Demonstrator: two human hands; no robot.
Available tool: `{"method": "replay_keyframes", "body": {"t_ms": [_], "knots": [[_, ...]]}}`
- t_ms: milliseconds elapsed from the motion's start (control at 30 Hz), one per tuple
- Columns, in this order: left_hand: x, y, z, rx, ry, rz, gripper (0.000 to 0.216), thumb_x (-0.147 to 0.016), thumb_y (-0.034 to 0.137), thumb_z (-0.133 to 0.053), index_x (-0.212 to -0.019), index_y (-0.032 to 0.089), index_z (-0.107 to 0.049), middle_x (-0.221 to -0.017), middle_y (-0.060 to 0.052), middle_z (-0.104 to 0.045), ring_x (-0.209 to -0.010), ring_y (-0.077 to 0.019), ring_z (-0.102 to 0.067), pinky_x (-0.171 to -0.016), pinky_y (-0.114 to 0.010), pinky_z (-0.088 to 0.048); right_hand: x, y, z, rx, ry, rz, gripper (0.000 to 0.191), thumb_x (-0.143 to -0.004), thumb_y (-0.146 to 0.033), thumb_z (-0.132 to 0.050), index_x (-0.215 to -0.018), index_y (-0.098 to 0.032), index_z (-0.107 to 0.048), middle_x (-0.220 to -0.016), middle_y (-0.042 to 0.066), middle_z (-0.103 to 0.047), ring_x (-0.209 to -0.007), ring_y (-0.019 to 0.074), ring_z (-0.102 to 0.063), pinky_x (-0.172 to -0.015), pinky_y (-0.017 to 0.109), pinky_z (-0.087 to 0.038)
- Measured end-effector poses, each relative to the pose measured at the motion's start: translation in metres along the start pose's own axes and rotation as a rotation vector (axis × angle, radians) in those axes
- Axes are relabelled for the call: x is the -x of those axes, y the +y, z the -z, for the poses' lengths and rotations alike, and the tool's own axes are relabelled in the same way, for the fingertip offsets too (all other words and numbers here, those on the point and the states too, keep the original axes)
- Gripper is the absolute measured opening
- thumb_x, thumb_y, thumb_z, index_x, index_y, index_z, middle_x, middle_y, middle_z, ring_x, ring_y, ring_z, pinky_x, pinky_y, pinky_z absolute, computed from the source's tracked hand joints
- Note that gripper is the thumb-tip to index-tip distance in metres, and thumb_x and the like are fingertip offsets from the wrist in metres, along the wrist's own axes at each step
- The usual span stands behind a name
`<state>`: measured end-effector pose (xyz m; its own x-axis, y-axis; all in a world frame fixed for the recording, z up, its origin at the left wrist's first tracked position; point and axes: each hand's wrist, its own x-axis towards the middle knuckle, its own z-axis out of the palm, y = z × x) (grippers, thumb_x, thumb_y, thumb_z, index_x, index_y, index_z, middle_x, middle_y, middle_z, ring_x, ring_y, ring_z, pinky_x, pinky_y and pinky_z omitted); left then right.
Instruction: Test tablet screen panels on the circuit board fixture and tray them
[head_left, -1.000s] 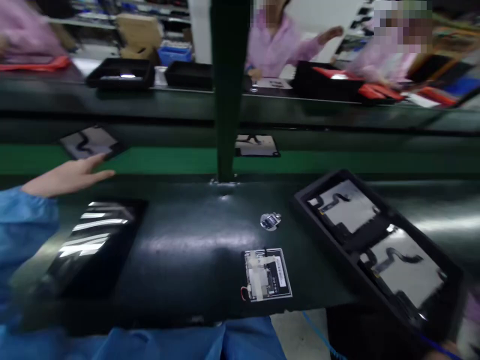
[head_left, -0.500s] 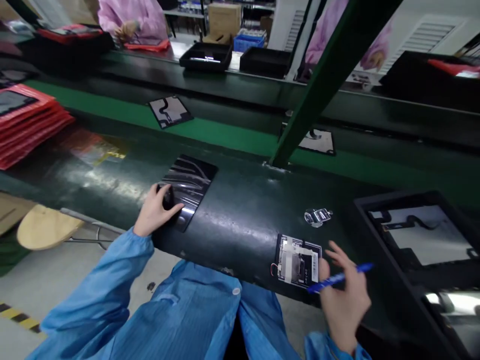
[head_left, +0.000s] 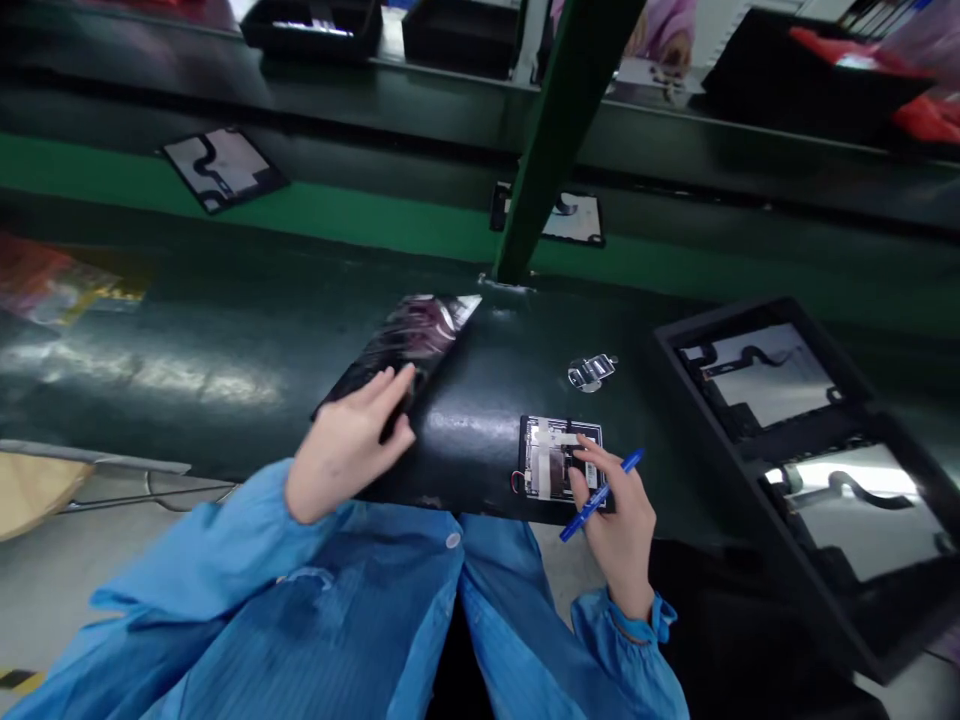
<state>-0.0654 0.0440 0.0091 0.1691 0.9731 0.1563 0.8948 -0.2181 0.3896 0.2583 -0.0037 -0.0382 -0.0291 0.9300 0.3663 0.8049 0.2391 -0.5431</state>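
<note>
Black glossy panel sits aslant on a dark green bench under a worker's left hand; the right hand reaches over a circuit board.

At right, an angled black tray bears two flat units, its dividing bar likely keeping them apart; the panel, left of centre, has its long axis running from near left to far right, far end toward the foot of a green post; the left fingers lie over its near end, thumb spread, and whether they grip or merely steady it I cannot tell; the board lies face up near the bench edge, perhaps for easy reach; a blue pen is clasped across the right hand, seemingly to free the fingertips; a small shiny piece rests beyond the board.
</note>
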Motion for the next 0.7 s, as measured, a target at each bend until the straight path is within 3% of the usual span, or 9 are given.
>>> {"method": "replay_keyframes", "body": {"t_ms": [100,167,233,300,367,433,500,600,700], "knots": [[-0.015,-0.021,0.054,0.265,0.076,0.198,0.051,-0.084,0.035,-0.053,-0.129,0.016,-0.068,-0.088,-0.005,-0.076,-0.058,-0.0178,-0.062,-0.055,-0.028,-0.051,0.000,-0.003,0.001,-0.023,0.024,0.013,0.015,-0.094,-0.028,-0.062,-0.108,-0.024,-0.066,-0.122,0.007,-0.073,-0.111,0.0250,-0.068,-0.093,0.041,-0.056],[-0.022,-0.033,0.069,0.525,0.176,0.441,0.048,-0.077,0.033,-0.060,-0.121,0.017,-0.071,-0.069,0.000,-0.069,-0.049,-0.0133,-0.050,-0.043,-0.022,-0.039,-0.001,-0.003,-0.002,-0.043,0.027,0.013,0.015,-0.094,-0.027,-0.062,-0.109,-0.024,-0.066,-0.121,0.006,-0.073,-0.110,0.0242,-0.068,-0.093,0.040,-0.056],[-0.024,-0.040,0.058,0.830,0.300,0.644,0.042,-0.070,0.026,-0.065,-0.110,0.017,-0.074,-0.063,0.002,-0.066,-0.050,-0.0114,-0.049,-0.042,-0.018,-0.035,0.000,-0.001,-0.007,-0.052,0.015,0.002,0.016,-0.094,-0.028,-0.062,-0.110,-0.024,-0.066,-0.121,0.007,-0.073,-0.111,0.0242,-0.068,-0.094,0.041,-0.056],[-0.019,-0.040,0.030,1.082,0.371,0.751,0.038,-0.064,0.020,-0.067,-0.101,0.017,-0.075,-0.062,0.001,-0.066,-0.051,-0.0104,-0.050,-0.043,-0.016,-0.037,0.001,0.004,-0.010,-0.035,-0.007,-0.016,0.019,-0.093,-0.030,-0.063,-0.111,-0.024,-0.066,-0.125,0.007,-0.071,-0.115,0.0261,-0.066,-0.096,0.044,-0.055],[-0.009,-0.037,-0.002,1.227,0.355,0.805,0.038,-0.061,0.019,-0.069,-0.098,0.017,-0.076,-0.063,0.000,-0.068,-0.050,-0.0105,-0.051,-0.043,-0.016,-0.040,0.003,0.008,-0.011,-0.010,-0.025,-0.031,0.023,-0.092,-0.034,-0.065,-0.113,-0.025,-0.065,-0.130,0.008,-0.069,-0.120,0.0286,-0.063,-0.098,0.047,-0.054],[0.000,-0.036,-0.023,1.301,0.250,0.846,0.041,-0.061,0.019,-0.069,-0.101,0.016,-0.076,-0.064,-0.001,-0.069,-0.049,-0.0117,-0.053,-0.042,-0.017,-0.042,0.003,0.012,-0.009,-0.003,-0.036,-0.052,0.026,-0.091,-0.037,-0.066,-0.115,-0.025,-0.064,-0.132,0.007,-0.068,-0.122,0.0293,-0.062,-0.100,0.048,-0.053],[0.001,-0.040,-0.026,1.285,0.106,0.856,0.041,-0.063,0.019,-0.070,-0.103,0.015,-0.076,-0.068,-0.004,-0.071,-0.049,-0.0128,-0.055,-0.040,-0.018,-0.042,0.002,0.013,-0.006,-0.016,-0.032,-0.069,0.027,-0.092,-0.036,-0.065,-0.116,-0.026,-0.064,-0.132,0.007,-0.068,-0.120,0.0278,-0.064,-0.098,0.046,-0.054],[-0.022,-0.061,-0.005,1.125,-0.159,0.752,0.035,-0.072,0.015,-0.067,-0.105,0.013,-0.077,-0.081,-0.008,-0.076,-0.054,-0.0142,-0.061,-0.042,-0.017,-0.045,-0.004,0.011,-0.001,-0.038,-0.025,-0.048,0.026,-0.094,-0.034,-0.063,-0.119,-0.026,-0.063,-0.129,0.006,-0.070,-0.117,0.0252,-0.066,-0.098,0.043,-0.055],[-0.075,-0.088,0.020,0.873,-0.455,0.559,0.034,-0.077,0.008,-0.064,-0.109,0.011,-0.075,-0.090,-0.009,-0.078,-0.065,-0.0148,-0.067,-0.053,-0.017,-0.051,-0.008,0.004,0.001,-0.060,-0.038,-0.025,0.025,-0.095,-0.033,-0.062,-0.119,-0.026,-0.063,-0.129,0.006,-0.070,-0.117,0.0245,-0.067,-0.100,0.042,-0.054]]}}
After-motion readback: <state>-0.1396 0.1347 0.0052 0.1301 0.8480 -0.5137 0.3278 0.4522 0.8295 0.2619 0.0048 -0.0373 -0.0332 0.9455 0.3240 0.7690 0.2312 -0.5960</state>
